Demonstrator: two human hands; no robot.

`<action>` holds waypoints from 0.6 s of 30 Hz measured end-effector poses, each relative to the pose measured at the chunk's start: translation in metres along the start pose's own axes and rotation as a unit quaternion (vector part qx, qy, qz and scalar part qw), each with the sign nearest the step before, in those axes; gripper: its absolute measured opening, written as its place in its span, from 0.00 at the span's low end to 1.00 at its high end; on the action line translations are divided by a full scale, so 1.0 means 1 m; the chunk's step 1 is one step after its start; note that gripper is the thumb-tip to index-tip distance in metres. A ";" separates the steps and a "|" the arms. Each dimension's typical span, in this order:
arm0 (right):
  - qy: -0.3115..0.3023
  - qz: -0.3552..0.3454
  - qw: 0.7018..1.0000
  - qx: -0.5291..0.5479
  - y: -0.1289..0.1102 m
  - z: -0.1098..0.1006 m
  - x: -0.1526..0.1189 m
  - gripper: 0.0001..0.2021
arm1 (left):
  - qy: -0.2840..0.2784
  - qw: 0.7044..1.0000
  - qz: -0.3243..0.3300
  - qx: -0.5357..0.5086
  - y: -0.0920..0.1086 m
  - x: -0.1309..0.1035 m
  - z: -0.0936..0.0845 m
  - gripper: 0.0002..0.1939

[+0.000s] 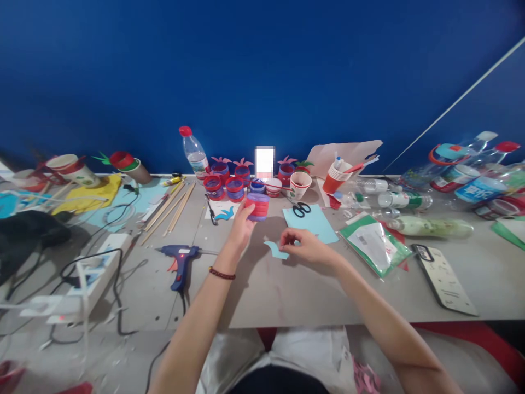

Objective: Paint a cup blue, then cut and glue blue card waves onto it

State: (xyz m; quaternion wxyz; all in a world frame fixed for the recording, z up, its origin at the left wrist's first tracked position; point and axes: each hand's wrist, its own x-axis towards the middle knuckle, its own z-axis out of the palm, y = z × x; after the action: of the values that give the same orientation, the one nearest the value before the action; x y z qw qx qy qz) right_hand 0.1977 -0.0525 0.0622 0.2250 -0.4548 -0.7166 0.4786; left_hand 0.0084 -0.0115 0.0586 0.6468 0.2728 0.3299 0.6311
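Observation:
Raised over the table, a short red and purple striped cup [258, 207] is gripped by my left hand [243, 220], its fingers closed around the left side. My right hand [303, 244] is curled into a pinch at the right edge of a small light blue paper cutout [276, 250] with a curved, pointed end. Behind both hands, several similar striped cups [235, 189] stand in a group, some topped with paper leaves. A darker blue leafy paper cutout [225, 213] rests on white paper left of my left hand. Black-handled scissors [301, 209] lie on a light blue sheet [324, 224].
A blue glue gun [180, 260] with a lit red light lies left, near a power strip [96, 268] and cables. Wooden sticks [172, 210] lie behind it. To the right are a green packet [373, 244], a phone [443, 279] and several plastic bottles [404, 200].

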 end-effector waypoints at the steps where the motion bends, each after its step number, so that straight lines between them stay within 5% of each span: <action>1: -0.003 -0.007 1.000 0.029 -0.008 -0.007 -0.002 0.04 | -0.009 1.000 0.008 0.017 -0.003 0.001 -0.002 0.16; 9: 0.141 -0.131 0.974 0.119 -0.056 -0.051 0.023 0.12 | 0.000 0.995 -0.003 0.104 -0.028 -0.001 -0.013 0.24; 18: 0.121 -0.100 0.978 0.138 -0.046 -0.043 0.060 0.13 | 0.027 0.981 0.051 0.185 -0.034 -0.009 -0.011 0.25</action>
State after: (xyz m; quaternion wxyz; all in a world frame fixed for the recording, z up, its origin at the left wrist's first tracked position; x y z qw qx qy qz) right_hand 0.1811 0.0143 0.1156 0.4175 -0.4002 -0.6529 0.4892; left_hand 0.0219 -0.0228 0.0267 0.5430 0.3871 0.4438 0.5986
